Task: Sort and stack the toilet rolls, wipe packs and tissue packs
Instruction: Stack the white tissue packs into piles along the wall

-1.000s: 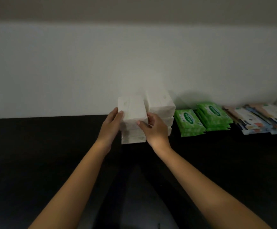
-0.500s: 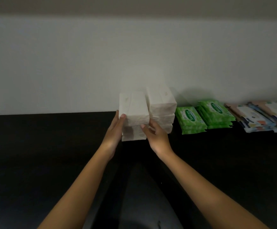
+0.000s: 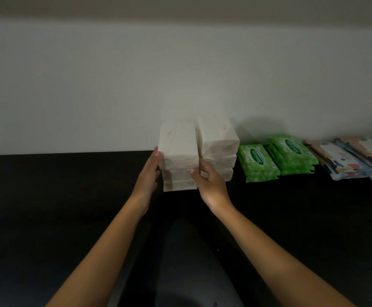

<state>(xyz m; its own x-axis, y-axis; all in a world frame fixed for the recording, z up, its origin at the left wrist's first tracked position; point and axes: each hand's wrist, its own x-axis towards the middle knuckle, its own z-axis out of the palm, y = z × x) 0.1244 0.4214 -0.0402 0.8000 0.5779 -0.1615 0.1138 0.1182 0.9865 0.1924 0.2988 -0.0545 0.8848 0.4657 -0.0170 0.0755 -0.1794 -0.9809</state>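
Left hand [image 3: 148,175] presses straight fingers against white tissue stack [image 3: 179,149]; right hand [image 3: 211,185] fingers curl round it.

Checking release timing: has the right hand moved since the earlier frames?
Yes, slightly: the right hand dropped toward the black table, against the fixed neighbouring white tissue-pack stack.

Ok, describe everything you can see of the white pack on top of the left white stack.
The top tissue pack is a plain white, soft-looking rectangular block in a slightly wrinkled wrapper, with a faint mark near its upper left. It lies flat on the left white stack, close beside the right white stack. The left hand presses straight fingers against its left side; the right hand pinches its lower right corner.
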